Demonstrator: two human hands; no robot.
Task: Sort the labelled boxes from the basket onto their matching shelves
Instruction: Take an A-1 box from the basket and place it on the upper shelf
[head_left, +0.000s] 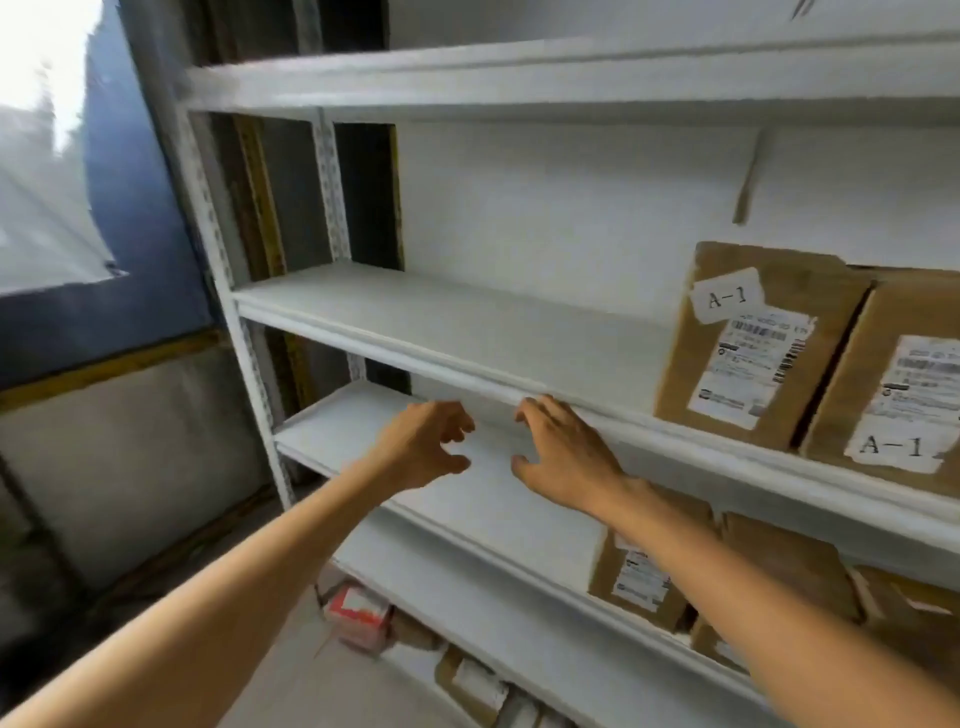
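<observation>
Two bare forearms reach in from the bottom of the frame. The left hand (421, 447) has loosely curled fingers, thumb apart, and nothing in it. The right hand (563, 457) is just beside it, relaxed, half spread and equally empty. Its fingertips sit up by the front lip of the shelf above; touching or not, I can't tell.

The palms face each other across a gap, yet no box sits between them. My read is that they hover over this bare white board (332, 415) because a parcel belongs here.

Under the right arm, lower right, brown boxes (639, 577) stand on the same board, their labels too blurred to read. At bottom centre, a red-and-white carton (358, 616) sits low down near the floor.

Up at mid right, the two A-1 boxes (748, 353) stand side by side, touching, labels facing out so the code reads at a glance. That is surely why they're shelved front-on. The basket is not in view.

Beyond is the white metal rack with its perforated uprights (228, 291) and a plain white wall (519, 197) behind it. A bright window (41, 156) sits at upper left.
</observation>
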